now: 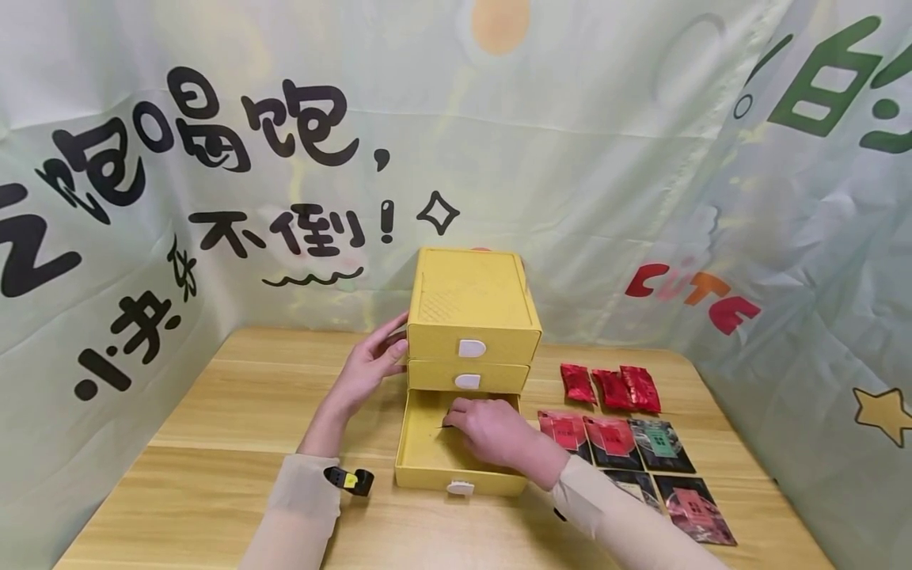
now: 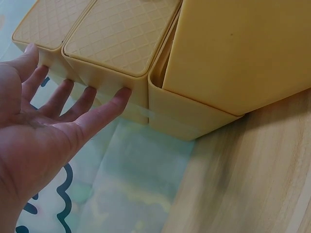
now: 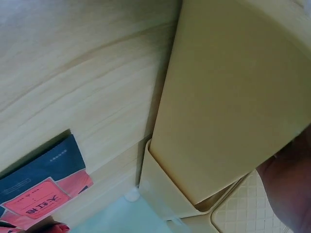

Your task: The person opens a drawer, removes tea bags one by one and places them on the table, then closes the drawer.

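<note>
A yellow three-drawer box [image 1: 473, 289] stands on the table with its bottom drawer [image 1: 427, 455] pulled out. My left hand [image 1: 363, 368] rests against the box's left side, and its spread fingers touch the yellow casing [image 2: 116, 39] in the left wrist view. Inside the bottom drawer is my right hand [image 1: 495, 431], its fingers bent down. A thin dark object [image 1: 447, 422] shows at those fingertips, too small and covered to tell its kind. In the right wrist view the drawer's outer wall [image 3: 228, 92] hides most of the right hand [image 3: 286, 189].
Right of the box lie several red foil packets [image 1: 577, 384] and several flat dark sachets with coloured labels [image 1: 663, 445]. My right forearm partly covers one sachet [image 1: 634, 484]. A printed cloth [image 1: 570, 158] hangs behind the wooden table [image 1: 199, 475].
</note>
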The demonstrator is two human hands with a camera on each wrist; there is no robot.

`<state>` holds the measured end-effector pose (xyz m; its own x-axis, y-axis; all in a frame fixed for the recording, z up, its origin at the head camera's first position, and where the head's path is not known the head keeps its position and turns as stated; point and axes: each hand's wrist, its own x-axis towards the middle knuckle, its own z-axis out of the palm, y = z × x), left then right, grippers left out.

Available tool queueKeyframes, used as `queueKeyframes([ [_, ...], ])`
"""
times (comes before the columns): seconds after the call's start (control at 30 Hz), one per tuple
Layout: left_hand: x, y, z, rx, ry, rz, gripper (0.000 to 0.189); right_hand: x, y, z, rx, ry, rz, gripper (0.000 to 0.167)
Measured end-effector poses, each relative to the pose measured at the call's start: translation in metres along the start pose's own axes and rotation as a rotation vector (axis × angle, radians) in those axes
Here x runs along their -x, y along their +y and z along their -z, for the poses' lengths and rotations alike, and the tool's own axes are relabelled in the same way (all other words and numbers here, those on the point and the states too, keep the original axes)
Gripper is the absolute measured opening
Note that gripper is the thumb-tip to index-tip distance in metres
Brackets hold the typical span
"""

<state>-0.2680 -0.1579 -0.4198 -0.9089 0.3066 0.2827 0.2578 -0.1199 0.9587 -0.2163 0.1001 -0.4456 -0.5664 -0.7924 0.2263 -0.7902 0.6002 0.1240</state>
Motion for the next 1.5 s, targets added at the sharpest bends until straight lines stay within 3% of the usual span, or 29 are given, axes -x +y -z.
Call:
queueKeyframes([
  [0.37, 0.001, 0.002, -0.001, -0.005, 0.010, 0.002, 0.056, 0.015, 0.003, 0.008, -0.034, 0.229, 0.016, 0.022],
  [0.77, 0.000, 0.001, -0.002, -0.006, 0.003, -0.010, 0.057, 0.050, 0.015, 0.025, -0.063, 0.446, -0.004, 0.026],
  [0.93, 0.001, 0.000, -0.001, 0.003, 0.007, -0.007, 0.057, 0.065, 0.018, 0.029, -0.060, 0.537, 0.007, 0.014],
  [1.0, 0.001, 0.000, -0.001, 0.004, 0.003, -0.008, 0.057, 0.071, 0.018, 0.031, -0.066, 0.571, 0.003, 0.022],
  [1.17, 0.002, -0.001, 0.000, -0.005, 0.004, -0.008, 0.056, 0.086, 0.020, 0.036, -0.084, 0.630, -0.013, 0.028],
  [1.5, 0.000, 0.000, -0.001, 0.004, 0.000, -0.002, 0.056, 0.119, 0.023, 0.045, -0.059, 0.624, -0.065, 0.035],
])
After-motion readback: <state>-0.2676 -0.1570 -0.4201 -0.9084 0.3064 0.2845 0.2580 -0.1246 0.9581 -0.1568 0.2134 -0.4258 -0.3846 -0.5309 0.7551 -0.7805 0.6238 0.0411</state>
